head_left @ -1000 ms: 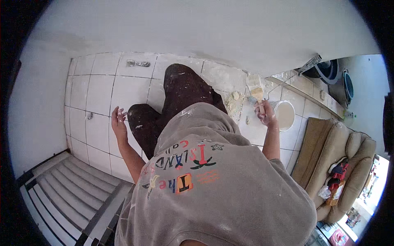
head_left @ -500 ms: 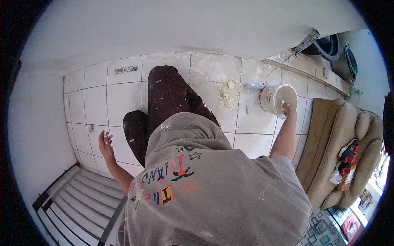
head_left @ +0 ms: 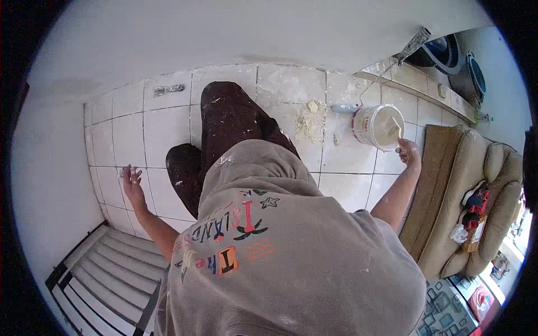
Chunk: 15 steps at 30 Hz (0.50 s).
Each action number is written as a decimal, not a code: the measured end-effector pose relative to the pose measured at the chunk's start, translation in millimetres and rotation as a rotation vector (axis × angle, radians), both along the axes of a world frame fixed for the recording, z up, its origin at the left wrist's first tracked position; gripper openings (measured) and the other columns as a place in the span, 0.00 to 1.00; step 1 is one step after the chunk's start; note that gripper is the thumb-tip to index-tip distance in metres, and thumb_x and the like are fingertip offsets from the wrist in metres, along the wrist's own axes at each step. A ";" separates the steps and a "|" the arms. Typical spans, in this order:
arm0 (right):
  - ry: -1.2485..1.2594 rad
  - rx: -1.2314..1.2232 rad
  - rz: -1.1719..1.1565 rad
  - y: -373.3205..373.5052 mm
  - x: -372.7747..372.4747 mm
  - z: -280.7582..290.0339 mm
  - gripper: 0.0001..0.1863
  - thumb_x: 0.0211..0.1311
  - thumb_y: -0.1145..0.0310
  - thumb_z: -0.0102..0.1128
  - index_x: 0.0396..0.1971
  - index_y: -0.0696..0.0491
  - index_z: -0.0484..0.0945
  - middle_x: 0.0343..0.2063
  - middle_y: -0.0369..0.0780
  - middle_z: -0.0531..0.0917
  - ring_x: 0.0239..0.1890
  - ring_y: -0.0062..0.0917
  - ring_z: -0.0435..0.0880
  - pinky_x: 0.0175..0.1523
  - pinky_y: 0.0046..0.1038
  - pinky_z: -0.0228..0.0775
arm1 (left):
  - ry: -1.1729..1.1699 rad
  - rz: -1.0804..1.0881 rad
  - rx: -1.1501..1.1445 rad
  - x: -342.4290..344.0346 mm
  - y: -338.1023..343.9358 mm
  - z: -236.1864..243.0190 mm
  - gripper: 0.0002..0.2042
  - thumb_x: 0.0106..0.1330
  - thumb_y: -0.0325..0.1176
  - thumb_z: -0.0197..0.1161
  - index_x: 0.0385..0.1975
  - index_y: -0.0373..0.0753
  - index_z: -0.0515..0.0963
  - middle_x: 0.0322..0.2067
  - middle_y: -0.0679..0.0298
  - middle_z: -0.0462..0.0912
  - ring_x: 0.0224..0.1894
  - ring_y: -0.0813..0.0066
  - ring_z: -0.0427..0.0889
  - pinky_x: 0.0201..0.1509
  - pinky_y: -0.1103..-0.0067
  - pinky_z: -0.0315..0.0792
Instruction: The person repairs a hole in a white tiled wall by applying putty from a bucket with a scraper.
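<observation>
My right hand (head_left: 409, 153) is closed at the near right rim of a white bucket (head_left: 364, 127), holding a putty knife (head_left: 396, 125) by its lower end. Its pale flat blade leans into the bucket's mouth, and cream-coloured paste coats the inside. My left hand (head_left: 132, 182) hangs over the tiles at the left, fingers apart, with nothing visible in it. Behind the bucket, a paint roller's blue handle (head_left: 344, 108) lies on the floor; its stained roller head (head_left: 414, 45) rests up by the wall's end.
Crumbled filler (head_left: 309, 124) is scattered left of the bucket. A smeared scraper (head_left: 168, 89) lies near the wall. A slatted rack (head_left: 120, 263) stands at lower left, a tan sofa (head_left: 448, 218) at right. Dark tubs (head_left: 471, 81) sit beyond a tiled ledge (head_left: 417, 84).
My right hand has come out of the bucket's mouth to its near rim, bringing the putty knife into sight. My left hand has shifted slightly left.
</observation>
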State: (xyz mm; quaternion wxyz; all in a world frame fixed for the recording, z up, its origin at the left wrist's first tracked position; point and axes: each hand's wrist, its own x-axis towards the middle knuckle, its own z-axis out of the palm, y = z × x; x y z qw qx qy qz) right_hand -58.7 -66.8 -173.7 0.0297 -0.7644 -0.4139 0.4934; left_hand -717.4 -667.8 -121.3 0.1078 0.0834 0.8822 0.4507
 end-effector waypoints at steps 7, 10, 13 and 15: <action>-0.047 0.396 -0.049 -83.9 18.9 -10.0 0.22 0.65 0.50 0.50 0.52 0.48 0.73 0.13 0.30 0.70 0.10 0.14 0.63 0.14 0.19 0.52 | -0.074 -0.092 0.048 22.1 73.8 -6.9 0.21 0.70 0.41 0.52 0.58 0.35 0.66 0.49 0.56 0.76 0.48 0.66 0.78 0.54 0.71 0.69; -0.548 0.725 0.249 -135.1 -16.5 -37.5 0.22 0.67 0.55 0.44 0.54 0.51 0.71 0.33 0.56 0.81 0.37 0.56 0.79 0.42 0.49 0.69 | -0.083 -0.109 0.116 26.0 77.3 3.1 0.20 0.70 0.40 0.51 0.58 0.36 0.67 0.49 0.55 0.76 0.49 0.66 0.78 0.54 0.72 0.69; -0.652 0.584 0.027 -155.8 -71.9 -1.3 0.22 0.68 0.53 0.42 0.56 0.50 0.68 0.35 0.54 0.82 0.38 0.53 0.80 0.42 0.49 0.69 | -0.012 -0.086 0.135 24.6 64.4 7.6 0.20 0.70 0.40 0.51 0.58 0.36 0.67 0.49 0.55 0.76 0.48 0.66 0.78 0.54 0.72 0.69; -0.657 0.704 -0.083 -161.7 -72.4 -19.3 0.24 0.67 0.49 0.41 0.60 0.42 0.63 0.32 0.56 0.81 0.36 0.52 0.81 0.40 0.50 0.69 | 0.042 -0.095 0.180 27.3 55.7 13.6 0.20 0.71 0.39 0.50 0.58 0.35 0.66 0.49 0.56 0.76 0.49 0.66 0.78 0.54 0.72 0.69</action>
